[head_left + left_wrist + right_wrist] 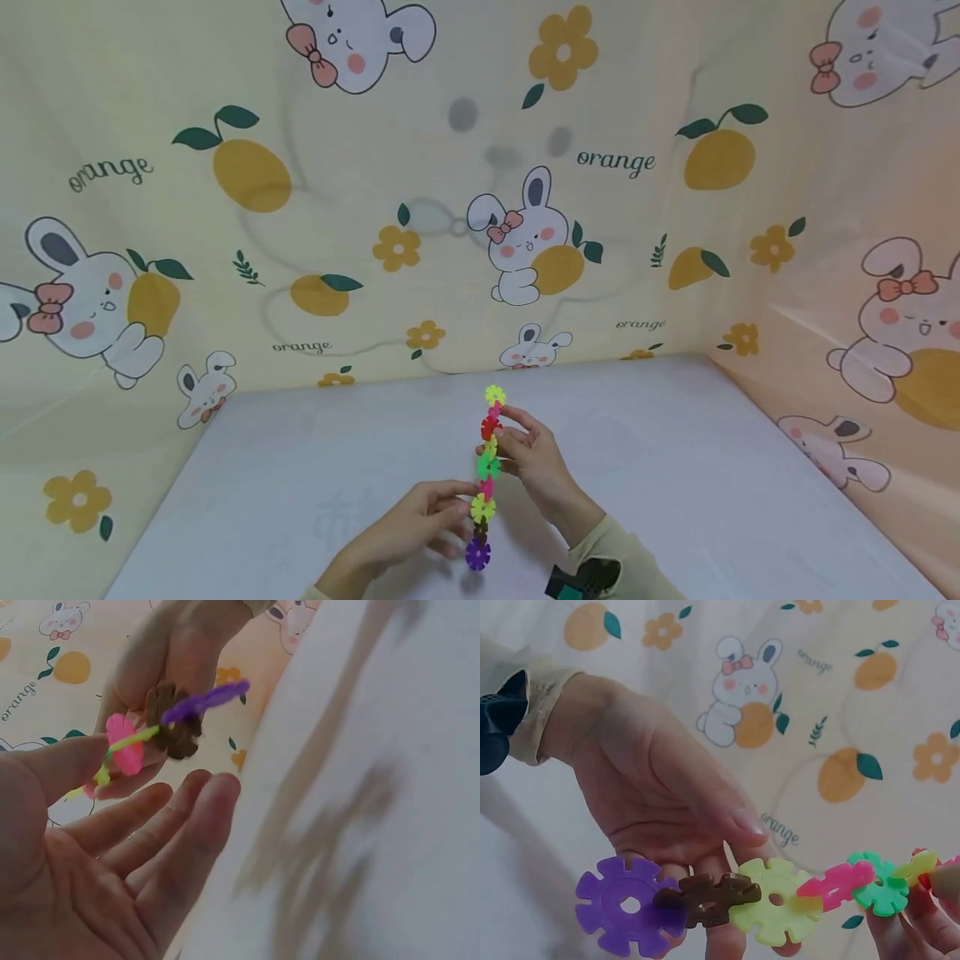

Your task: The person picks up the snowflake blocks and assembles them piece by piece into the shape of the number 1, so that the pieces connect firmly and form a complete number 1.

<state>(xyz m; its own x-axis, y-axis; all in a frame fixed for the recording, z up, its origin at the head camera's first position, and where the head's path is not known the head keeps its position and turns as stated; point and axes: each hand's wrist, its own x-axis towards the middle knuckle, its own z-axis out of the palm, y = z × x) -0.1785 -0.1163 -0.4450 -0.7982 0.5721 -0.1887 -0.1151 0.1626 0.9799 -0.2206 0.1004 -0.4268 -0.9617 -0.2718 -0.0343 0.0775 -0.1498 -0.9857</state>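
A chain of interlocking plastic snowflake discs (489, 467) stands nearly upright in the head view, held above the table. Its lowest pieces are a purple disc (615, 907), a brown disc (712, 900) and a yellow disc (769, 900). Further along come pink, green (881, 885), yellow and red ones, with pink and yellow at the top. My right hand (543, 471) pinches the chain's upper part near the red and yellow discs. Beside the lower part, my left hand (412, 525) has its fingers extended behind the discs, its thumb (739, 817) apart from them.
A white table (300, 467) lies under both hands. Behind it and at the sides hangs a cream cloth (450, 317) printed with rabbits, oranges and flowers. A dark device (585, 579) is strapped at the right wrist.
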